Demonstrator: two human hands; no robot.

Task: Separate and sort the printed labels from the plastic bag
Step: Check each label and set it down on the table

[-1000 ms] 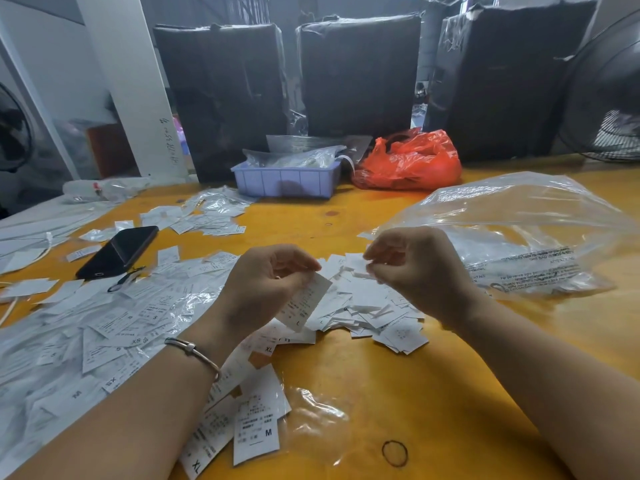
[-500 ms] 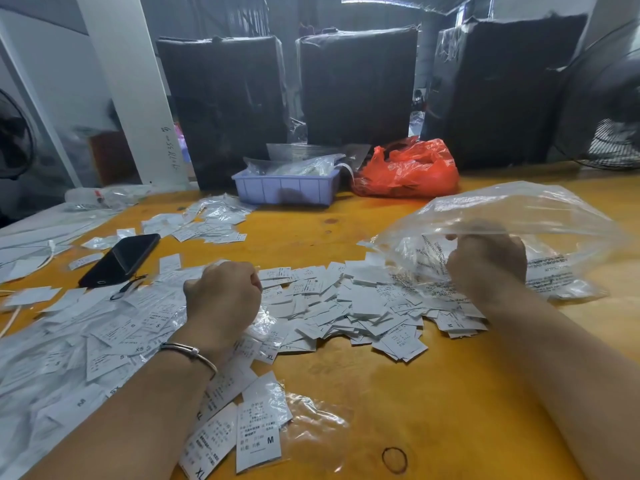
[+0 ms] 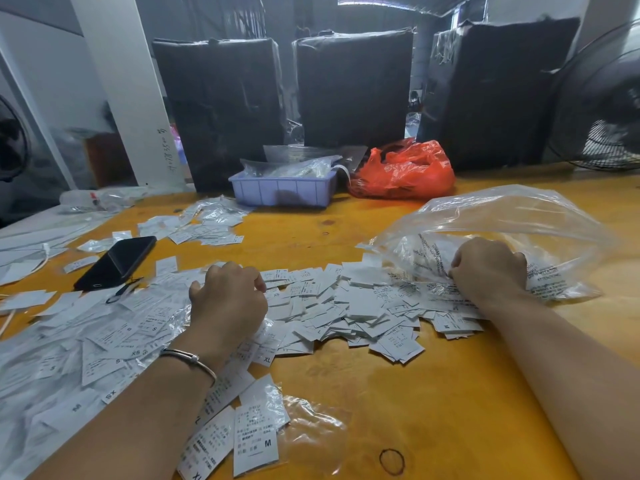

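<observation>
Currently the clear plastic bag [image 3: 502,230] is gripped at its mouth by the right hand [image 3: 490,268], fingers curled into the film, with spilled printed labels [image 3: 346,306] heaped just beside it. Left hand [image 3: 228,299] fingers are curled over the heap; any hold cannot be told. A sharp tug could scatter unsorted labels into the sorted spread beyond the left hand

Both hands parted: left hand [image 3: 227,299] dropped onto labels [image 3: 332,306], right hand [image 3: 488,268] grabbed bag [image 3: 512,230].
</observation>
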